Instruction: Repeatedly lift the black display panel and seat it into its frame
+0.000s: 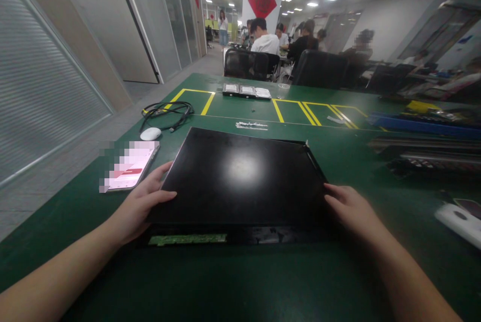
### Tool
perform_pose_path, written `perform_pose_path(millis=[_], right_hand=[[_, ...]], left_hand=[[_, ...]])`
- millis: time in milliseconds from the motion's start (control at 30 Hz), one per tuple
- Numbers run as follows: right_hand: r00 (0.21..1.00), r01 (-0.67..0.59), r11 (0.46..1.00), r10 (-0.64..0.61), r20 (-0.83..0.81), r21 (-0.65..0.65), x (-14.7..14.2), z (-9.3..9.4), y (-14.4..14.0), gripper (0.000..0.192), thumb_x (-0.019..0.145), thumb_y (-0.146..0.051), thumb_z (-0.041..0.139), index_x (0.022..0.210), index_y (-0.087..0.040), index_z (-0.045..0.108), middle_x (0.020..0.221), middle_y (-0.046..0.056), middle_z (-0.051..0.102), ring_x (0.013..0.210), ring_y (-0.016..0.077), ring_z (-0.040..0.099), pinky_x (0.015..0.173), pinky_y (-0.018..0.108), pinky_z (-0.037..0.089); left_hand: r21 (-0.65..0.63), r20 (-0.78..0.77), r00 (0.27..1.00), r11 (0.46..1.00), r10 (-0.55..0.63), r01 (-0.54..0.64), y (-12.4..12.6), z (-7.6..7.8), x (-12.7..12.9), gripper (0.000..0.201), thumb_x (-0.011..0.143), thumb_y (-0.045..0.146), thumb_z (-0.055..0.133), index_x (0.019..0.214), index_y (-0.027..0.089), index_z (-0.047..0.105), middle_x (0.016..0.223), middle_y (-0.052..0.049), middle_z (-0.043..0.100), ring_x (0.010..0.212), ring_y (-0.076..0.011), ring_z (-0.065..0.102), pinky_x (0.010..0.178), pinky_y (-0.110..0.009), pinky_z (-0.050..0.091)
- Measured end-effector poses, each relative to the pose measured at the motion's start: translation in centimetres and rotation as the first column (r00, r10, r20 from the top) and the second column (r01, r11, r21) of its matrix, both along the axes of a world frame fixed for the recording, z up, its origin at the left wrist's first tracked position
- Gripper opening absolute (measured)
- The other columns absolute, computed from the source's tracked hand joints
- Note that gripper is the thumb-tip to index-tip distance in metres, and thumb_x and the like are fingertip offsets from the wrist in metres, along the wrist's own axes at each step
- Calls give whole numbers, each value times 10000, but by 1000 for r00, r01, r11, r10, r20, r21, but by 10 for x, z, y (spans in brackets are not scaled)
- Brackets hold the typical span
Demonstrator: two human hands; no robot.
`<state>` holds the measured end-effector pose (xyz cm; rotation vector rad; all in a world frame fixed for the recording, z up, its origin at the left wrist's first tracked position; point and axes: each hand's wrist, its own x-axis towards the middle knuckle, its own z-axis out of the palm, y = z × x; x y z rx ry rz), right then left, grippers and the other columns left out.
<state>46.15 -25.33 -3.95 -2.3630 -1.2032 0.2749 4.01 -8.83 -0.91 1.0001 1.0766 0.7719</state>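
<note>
The panel (240,182) has the table (233,287) beneath it. The left hand (145,202), half-curled, clasps its left edge; the right hand (349,204), half-curled, touches its right (hold unclear), presumably for even support.

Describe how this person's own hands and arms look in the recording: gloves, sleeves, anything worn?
The left hand and right hand are ungloved, with no ring to be seen. The left forearm and right forearm are bare as far as the picture shows: no sleeve, watch, bracelet or cable is visible.
</note>
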Motion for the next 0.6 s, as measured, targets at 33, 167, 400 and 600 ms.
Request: perform_pose_path(millis=[33,167,400,600], right_hand=[[1000,0,1000,0,0,-3,0,0,0,495,780,-430,549,1152,-174,753,1084,136,701,905,265,681,844,417,531],[1000,-10,1000,10,2,2,0,1,0,469,782,-429,567,1144,-197,756,1084,126,704,886,260,683,815,410,538],[999,-25,1000,25,21,-3,2,0,-1,461,790,-423,563,1145,-201,756,1091,132,702,922,275,684,816,413,538],[999,-30,999,30,17,-24,2,-2,-2,498,794,-438,552,1182,-186,738,1138,136,689,988,283,676,870,410,530]], left_hand=[[7,-2,1000,1000,12,-12,0,0,0,989,579,277,816,1483,434,444,1110,11,803,1113,-395,695,909,-575,596],[22,12,1000,999,26,-26,-1,-1,1,920,575,246,800,1421,453,505,1109,8,803,1149,-402,673,942,-592,570],[15,-24,1000,1000,-8,8,0,4,0,895,627,231,814,1447,378,488,1134,-14,802,1055,-380,731,869,-517,622],[23,-13,999,999,-46,46,-1,10,0,875,648,228,797,1449,413,498,1120,7,804,981,-339,766,743,-426,663]])
